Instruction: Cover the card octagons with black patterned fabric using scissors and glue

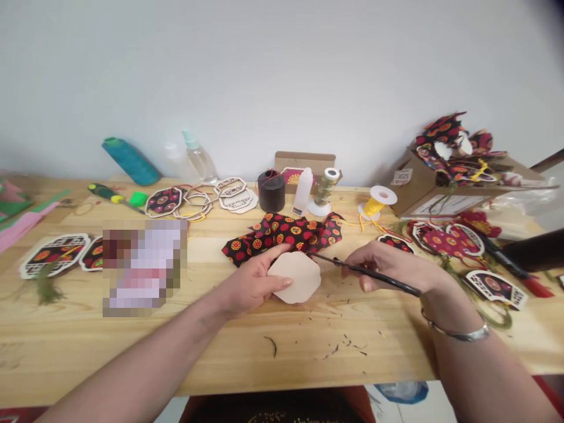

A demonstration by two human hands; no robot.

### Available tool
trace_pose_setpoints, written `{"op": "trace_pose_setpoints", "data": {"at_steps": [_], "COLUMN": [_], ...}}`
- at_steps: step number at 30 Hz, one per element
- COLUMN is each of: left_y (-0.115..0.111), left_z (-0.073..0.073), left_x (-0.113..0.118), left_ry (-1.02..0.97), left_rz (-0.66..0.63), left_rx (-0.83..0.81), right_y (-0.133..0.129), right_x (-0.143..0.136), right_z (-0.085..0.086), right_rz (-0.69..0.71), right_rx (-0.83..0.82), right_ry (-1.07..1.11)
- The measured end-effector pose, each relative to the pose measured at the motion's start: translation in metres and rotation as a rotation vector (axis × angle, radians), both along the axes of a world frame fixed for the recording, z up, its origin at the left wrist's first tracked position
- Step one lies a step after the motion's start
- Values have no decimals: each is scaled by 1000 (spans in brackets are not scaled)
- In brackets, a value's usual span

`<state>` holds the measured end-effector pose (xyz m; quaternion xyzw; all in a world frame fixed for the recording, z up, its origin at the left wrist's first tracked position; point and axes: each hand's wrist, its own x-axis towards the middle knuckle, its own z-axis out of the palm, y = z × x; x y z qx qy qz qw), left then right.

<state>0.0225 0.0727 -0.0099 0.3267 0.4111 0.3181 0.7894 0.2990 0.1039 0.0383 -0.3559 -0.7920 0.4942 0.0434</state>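
My left hand (259,279) is closed around a pale, scalloped wooden piece (297,282), its thumb pressed on the face. Behind that piece lies a black fabric (282,232) with red and yellow round patterns, bunched up on the table. My right hand (388,267) grips a pair of dark scissors (374,272); the blades point left and reach the upper right edge of the wooden piece, by the fabric. Whether the blades touch the cloth I cannot tell. Small dark scraps (343,346) are scattered on the wood in front of my hands.
Along the wall stand a black thread spool (271,192), a white bottle (303,191), a yellow cord spool (376,202) and a teal thread cone (131,161). A cardboard box (409,197) overflows with fabric at right. Finished-looking ornaments (55,255) lie at left. A pixelated patch hides something.
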Motion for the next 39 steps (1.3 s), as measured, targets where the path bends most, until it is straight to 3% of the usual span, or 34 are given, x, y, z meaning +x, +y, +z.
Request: {"op": "trace_pose_setpoints", "data": {"at_steps": [5,17,27,39], "left_y": [-2,0,-1,-1], "left_z": [-3,-4,2,1], "left_x": [-2,-6,-7,-8], "left_ry": [-78,25,107,137], "left_rz": [-117,-310,-351,-346], "left_rx": [11,127,210,186], "right_y": [-1,-3,-4,-3], "right_x": [-9,-14,-14,-13], "right_z": [-2,-6,-6,-4], "right_rz": [-21,-63,-53,-80], "right_rx": [-138,-248,-269,-214], "right_ry": [3,5,11,-48]}}
